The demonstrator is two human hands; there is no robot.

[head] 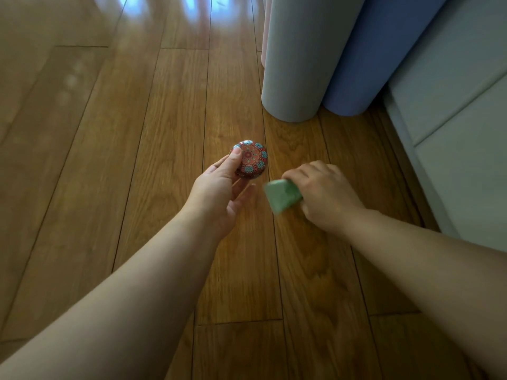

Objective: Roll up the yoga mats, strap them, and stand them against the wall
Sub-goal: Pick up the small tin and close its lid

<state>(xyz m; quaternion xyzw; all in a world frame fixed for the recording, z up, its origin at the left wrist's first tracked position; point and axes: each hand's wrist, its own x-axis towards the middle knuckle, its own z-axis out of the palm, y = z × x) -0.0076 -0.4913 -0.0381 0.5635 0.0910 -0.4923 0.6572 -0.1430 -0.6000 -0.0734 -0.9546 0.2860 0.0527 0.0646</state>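
Two rolled yoga mats stand upright on the wooden floor at the upper right: a grey mat (299, 58) and, touching its right side, a blue mat (375, 56). A thin pink edge (262, 31) shows behind the grey one. My left hand (219, 187) holds a small round tin with a red and teal patterned lid (253, 159), thumb on its top. My right hand (323, 193) grips a blurred green block-shaped object (282, 196). Both hands hover low over the floor, in front of the mats. No strap is visible.
A pale grey panelled wall or cabinet (452, 127) runs along the right side, with the blue mat leaning near it. Wooden floorboards (109, 160) stretch to the left and far side, with window glare at the top.
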